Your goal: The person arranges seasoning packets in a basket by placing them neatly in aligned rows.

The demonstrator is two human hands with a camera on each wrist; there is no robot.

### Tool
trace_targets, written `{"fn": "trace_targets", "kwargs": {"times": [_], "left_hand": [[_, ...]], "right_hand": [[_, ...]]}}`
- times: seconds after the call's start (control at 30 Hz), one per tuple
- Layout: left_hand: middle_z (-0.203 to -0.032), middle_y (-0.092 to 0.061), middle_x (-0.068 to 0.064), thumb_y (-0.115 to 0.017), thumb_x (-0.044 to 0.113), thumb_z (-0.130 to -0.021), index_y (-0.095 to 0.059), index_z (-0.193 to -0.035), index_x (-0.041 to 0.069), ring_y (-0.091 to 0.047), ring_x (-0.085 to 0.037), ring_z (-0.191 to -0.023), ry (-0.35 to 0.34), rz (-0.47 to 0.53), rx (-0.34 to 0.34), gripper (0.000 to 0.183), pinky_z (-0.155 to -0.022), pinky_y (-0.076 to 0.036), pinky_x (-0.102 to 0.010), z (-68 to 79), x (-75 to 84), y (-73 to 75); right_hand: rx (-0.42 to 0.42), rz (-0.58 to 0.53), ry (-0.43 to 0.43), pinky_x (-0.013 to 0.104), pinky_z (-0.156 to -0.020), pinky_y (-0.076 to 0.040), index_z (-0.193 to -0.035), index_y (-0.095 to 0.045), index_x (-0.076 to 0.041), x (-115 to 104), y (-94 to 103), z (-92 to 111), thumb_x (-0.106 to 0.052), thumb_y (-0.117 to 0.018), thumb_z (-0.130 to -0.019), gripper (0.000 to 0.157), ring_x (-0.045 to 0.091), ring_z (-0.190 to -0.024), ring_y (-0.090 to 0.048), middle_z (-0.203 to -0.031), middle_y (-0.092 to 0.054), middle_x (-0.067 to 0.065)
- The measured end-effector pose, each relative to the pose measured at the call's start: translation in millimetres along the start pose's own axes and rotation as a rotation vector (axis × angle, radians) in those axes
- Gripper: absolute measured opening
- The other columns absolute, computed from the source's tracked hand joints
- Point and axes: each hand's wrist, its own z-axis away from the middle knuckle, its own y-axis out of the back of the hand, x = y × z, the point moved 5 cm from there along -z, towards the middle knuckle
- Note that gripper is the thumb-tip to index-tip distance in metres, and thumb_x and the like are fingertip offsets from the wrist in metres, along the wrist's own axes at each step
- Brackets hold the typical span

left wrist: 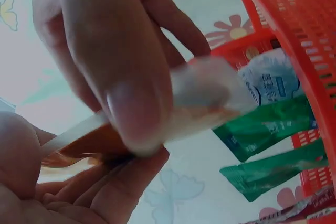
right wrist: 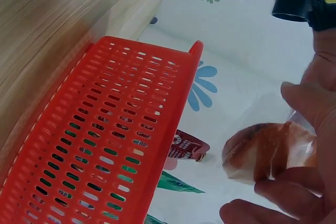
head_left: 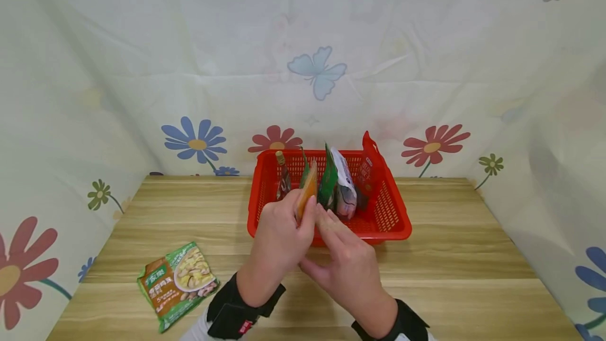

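My left hand [head_left: 283, 228] pinches a thin clear packet [head_left: 309, 189] with orange-brown contents, held on edge over the near side of the red basket [head_left: 400, 233]. In the left wrist view the thumb lies across the packet [left wrist: 210, 90]. The right wrist view shows the brown and cream contents of the packet [right wrist: 252, 153] through clear film. Close beside it, my right hand [head_left: 347, 264] has its fingers fairly straight, tips at the packet's lower end and the left thumb. Behind the packet, green packets [head_left: 328, 180] stand upright in the basket.
A bottle-shaped item with a gold cap [head_left: 283, 178] stands at the basket's left. Right of the green packets are a white bag [head_left: 345, 188] and a red bag [head_left: 371, 164]. A green-and-brown food packet [head_left: 180, 283] lies flat on the wooden table [head_left: 464, 278].
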Motion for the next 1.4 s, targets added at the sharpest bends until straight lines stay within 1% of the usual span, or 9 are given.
{"fn": "trace_targets", "kwargs": {"times": [0.13,0.23,0.4,0.53,0.67,0.9,1.0,1.2,1.4], "left_hand": [[-0.083,-0.078,-0.006,-0.063,0.024,-0.101,-0.073,-0.102,0.003,-0.076,-0.018,-0.074,-0.039,-0.083,0.029,0.023,-0.065,-0.059,-0.021,-3.1,-1.8,5.9],[-0.075,-0.076,-0.006,-0.065,0.023,-0.100,-0.075,-0.097,0.002,-0.074,-0.019,-0.069,-0.054,-0.141,0.031,0.024,-0.064,-0.060,-0.024,-5.1,-3.9,9.4],[-0.075,-0.076,-0.008,-0.066,0.026,-0.100,-0.076,-0.091,0.001,-0.076,-0.023,-0.070,-0.057,-0.239,0.015,0.028,-0.063,-0.061,-0.029,-10.2,-8.2,16.2],[-0.066,-0.070,-0.006,-0.063,0.027,-0.101,-0.068,-0.075,0.005,-0.072,-0.022,-0.063,0.016,-0.281,-0.036,0.035,-0.058,-0.060,-0.027,-17.1,-16.3,28.8],[-0.057,-0.060,-0.004,-0.059,0.026,-0.102,-0.055,-0.065,0.008,-0.064,-0.018,-0.052,0.113,-0.300,-0.066,0.041,-0.048,-0.052,-0.022,-27.8,-28.8,44.7],[-0.057,-0.056,-0.007,-0.055,0.026,-0.101,-0.053,-0.065,0.007,-0.057,-0.019,-0.049,0.191,-0.376,-0.098,0.040,-0.047,-0.046,-0.021,-49.1,-46.9,60.0],[-0.059,-0.054,-0.008,-0.054,0.026,-0.100,-0.053,-0.067,0.006,-0.051,-0.021,-0.048,0.217,-0.411,-0.134,0.038,-0.047,-0.044,-0.023,-60.5,-55.1,60.8],[-0.064,-0.056,-0.009,-0.054,0.026,-0.099,-0.056,-0.074,0.006,-0.054,-0.022,-0.052,0.269,-0.421,-0.232,0.032,-0.048,-0.045,-0.024,-89.2,-70.2,57.4],[-0.068,-0.057,-0.009,-0.056,0.027,-0.100,-0.060,-0.078,0.006,-0.055,-0.022,-0.057,0.329,-0.429,-0.320,0.030,-0.051,-0.045,-0.026,-110.7,-91.3,47.5]], "right_hand": [[-0.053,-0.042,0.016,0.038,-0.095,-0.057,-0.148,-0.056,-0.018,3,-0.6,0,-0.045,-0.091,-0.073,0.088,0.022,-0.128,-0.065,-0.144,-0.063,0.003],[-0.095,-0.087,0.022,0.040,-0.096,-0.057,-0.142,-0.062,-0.018,6,0.2,2,-0.040,-0.090,-0.076,0.075,0.023,-0.130,-0.064,-0.144,-0.063,0.001],[-0.110,-0.115,0.066,0.043,-0.096,-0.057,-0.132,-0.071,-0.016,24,4.9,7,-0.028,-0.088,-0.080,0.056,0.024,-0.127,-0.066,-0.139,-0.067,0.003],[-0.103,-0.095,0.113,0.043,-0.092,-0.059,-0.124,-0.075,-0.014,48,9.2,10,-0.028,-0.089,-0.080,0.048,0.022,-0.117,-0.071,-0.128,-0.073,0.004],[-0.136,-0.018,0.130,0.042,-0.087,-0.061,-0.117,-0.077,-0.013,74,12.7,16,-0.032,-0.090,-0.078,0.045,0.020,-0.106,-0.074,-0.117,-0.077,0.004],[-0.219,0.123,0.075,0.039,-0.079,-0.063,-0.108,-0.080,-0.011,110,14.6,31,-0.037,-0.094,-0.071,0.047,0.019,-0.091,-0.075,-0.102,-0.078,0.005],[-0.232,0.148,0.060,0.038,-0.077,-0.064,-0.108,-0.080,-0.012,120,14.3,36,-0.037,-0.094,-0.070,0.048,0.018,-0.087,-0.074,-0.098,-0.078,0.003],[-0.279,0.197,-0.017,0.038,-0.074,-0.064,-0.107,-0.079,-0.012,132,11.2,39,-0.036,-0.093,-0.072,0.044,0.016,-0.080,-0.073,-0.092,-0.078,0.002],[-0.330,0.217,-0.039,0.043,-0.077,-0.063,-0.106,-0.079,-0.010,135,8.0,37,-0.028,-0.093,-0.074,0.040,0.020,-0.083,-0.074,-0.095,-0.079,0.005]]}}
